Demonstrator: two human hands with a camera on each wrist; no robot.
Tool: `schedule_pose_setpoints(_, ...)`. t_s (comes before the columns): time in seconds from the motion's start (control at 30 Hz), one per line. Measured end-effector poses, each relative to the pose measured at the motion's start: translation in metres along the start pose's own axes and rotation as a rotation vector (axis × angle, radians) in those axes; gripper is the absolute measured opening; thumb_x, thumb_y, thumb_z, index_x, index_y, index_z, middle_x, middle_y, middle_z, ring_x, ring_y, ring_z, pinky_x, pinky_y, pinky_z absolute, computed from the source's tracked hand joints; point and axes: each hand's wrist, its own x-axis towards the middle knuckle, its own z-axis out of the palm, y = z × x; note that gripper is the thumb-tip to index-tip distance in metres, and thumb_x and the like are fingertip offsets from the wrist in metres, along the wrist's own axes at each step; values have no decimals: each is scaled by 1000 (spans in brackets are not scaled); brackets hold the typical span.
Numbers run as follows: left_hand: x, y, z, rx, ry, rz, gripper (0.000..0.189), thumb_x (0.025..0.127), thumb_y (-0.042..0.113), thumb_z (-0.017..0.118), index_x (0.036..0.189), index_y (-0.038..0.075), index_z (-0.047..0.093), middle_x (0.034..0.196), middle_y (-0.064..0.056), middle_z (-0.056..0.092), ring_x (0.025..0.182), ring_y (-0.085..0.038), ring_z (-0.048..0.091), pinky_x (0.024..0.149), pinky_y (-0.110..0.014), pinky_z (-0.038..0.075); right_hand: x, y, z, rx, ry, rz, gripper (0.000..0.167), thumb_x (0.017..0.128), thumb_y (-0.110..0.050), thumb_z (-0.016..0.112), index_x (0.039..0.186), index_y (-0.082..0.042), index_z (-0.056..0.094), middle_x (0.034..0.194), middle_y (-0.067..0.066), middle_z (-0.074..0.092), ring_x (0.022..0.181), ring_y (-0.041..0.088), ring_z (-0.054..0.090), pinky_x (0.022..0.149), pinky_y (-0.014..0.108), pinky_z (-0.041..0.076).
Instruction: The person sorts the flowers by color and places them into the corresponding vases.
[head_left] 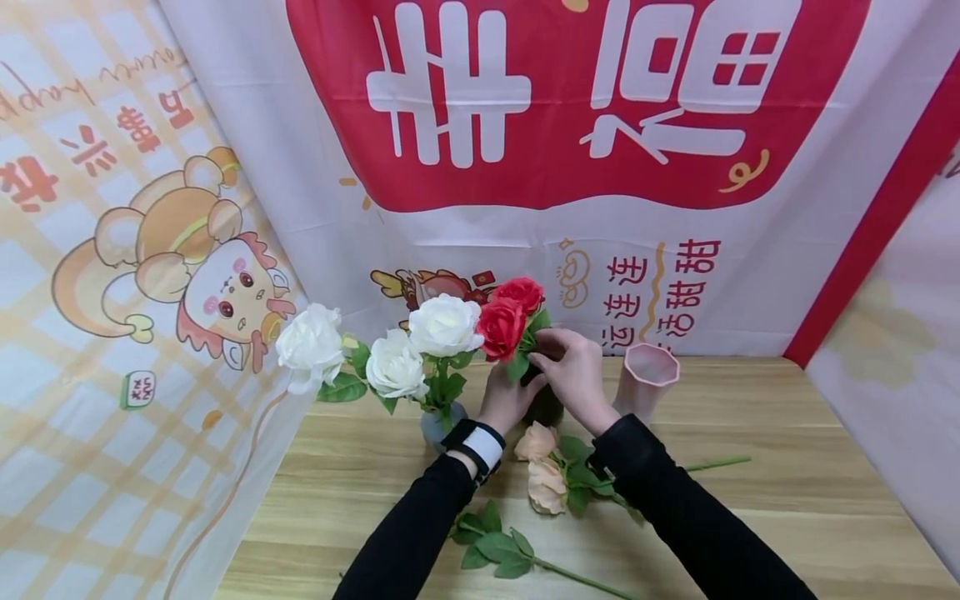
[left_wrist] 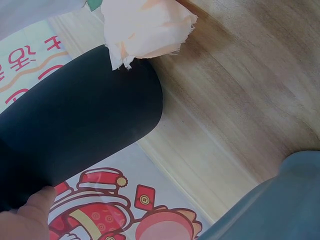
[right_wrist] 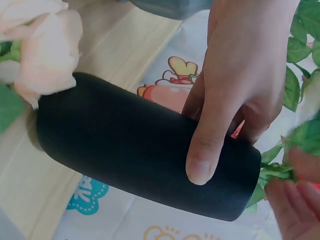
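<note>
My left hand [head_left: 504, 398] grips a black vase [right_wrist: 125, 135] near its mouth, thumb along the side. In the head view the vase mostly hides behind both hands. Two red roses [head_left: 501, 327] with green leaves stand at the vase's mouth. My right hand [head_left: 577, 379] pinches the red roses' greenery just above the rim; the right wrist view shows its fingertips around leaves and stem. Beside the vase on the left, white roses [head_left: 444, 325] stand in a blue-grey vase [head_left: 435, 429]. Peach roses [head_left: 547, 485] lie in front of the black vase.
A pink vase [head_left: 647, 379] with a faceted rim stands right of my right hand. A leafy green stem [head_left: 502, 546] lies near the front of the wooden table [head_left: 750, 517], under my left forearm. Printed cloths [head_left: 465, 225] hang behind and at the sides.
</note>
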Motion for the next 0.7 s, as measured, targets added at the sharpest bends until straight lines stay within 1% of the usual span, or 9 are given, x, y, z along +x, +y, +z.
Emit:
schedule_pose_setpoints(0.1, 1, 1, 1, 16, -12, -41, 53, 88, 28, 76, 129, 1, 57, 119, -14, 64, 111, -26, 60, 95, -36, 47, -10, 1, -3, -10, 55, -9, 30, 74, 12, 79, 103, 5, 71, 101, 15, 68, 86, 26, 68, 77, 36, 56)
schedule_pose_setpoints(0.17, 2, 1, 1, 15, -18, -74, 58, 88, 32, 76, 133, 2, 54, 120, -14, 63, 112, -27, 60, 95, -36, 47, -18, 0, -7, -1, 87, -12, 29, 75, 13, 77, 102, 5, 70, 100, 14, 66, 87, 26, 66, 77, 35, 55)
schedule_pose_setpoints(0.27, 2, 2, 1, -46, -12, -117, 65, 87, 36, 76, 138, 6, 51, 125, -13, 61, 116, -24, 58, 97, -35, 46, -31, -1, -12, 8, 108, -22, 25, 77, 12, 76, 100, 5, 69, 97, 12, 64, 85, 24, 65, 75, 33, 56)
schedule_pose_setpoints(0.33, 2, 2, 2, -77, -5, -130, 67, 86, 38, 77, 140, 8, 49, 127, -11, 60, 118, -23, 57, 98, -34, 45, -39, -2, -16, 0, 110, -33, 21, 78, 11, 76, 97, 4, 70, 95, 11, 65, 83, 23, 65, 71, 32, 56)
schedule_pose_setpoints(0.47, 1, 1, 2, -95, 16, -117, 68, 86, 35, 78, 141, 9, 48, 128, -11, 60, 118, -22, 57, 98, -33, 45, -52, -5, -23, -35, 93, -61, 15, 80, 7, 75, 92, 1, 70, 90, 10, 65, 78, 20, 65, 65, 30, 56)
schedule_pose_setpoints(0.57, 1, 1, 2, -91, 23, -107, 68, 85, 31, 80, 141, 9, 47, 128, -11, 60, 117, -22, 57, 97, -34, 45, -63, -8, -27, -67, 64, -88, 12, 80, 6, 75, 88, -1, 70, 86, 7, 65, 73, 18, 64, 63, 30, 55)
schedule_pose_setpoints(0.63, 0, 1, 3, -91, 21, -104, 69, 85, 31, 80, 142, 10, 46, 130, -10, 59, 119, -22, 56, 98, -35, 45, -71, -10, -29, -89, 29, -105, 13, 79, 6, 75, 85, -3, 69, 83, 5, 64, 70, 17, 63, 62, 31, 55)
schedule_pose_setpoints(0.7, 0, 2, 3, -81, 22, -101, 70, 85, 33, 79, 142, 11, 45, 130, -10, 59, 119, -22, 56, 98, -35, 45, -80, -11, -30, -119, -31, -113, 14, 78, 6, 76, 82, -6, 69, 79, 2, 63, 68, 17, 62, 61, 31, 53)
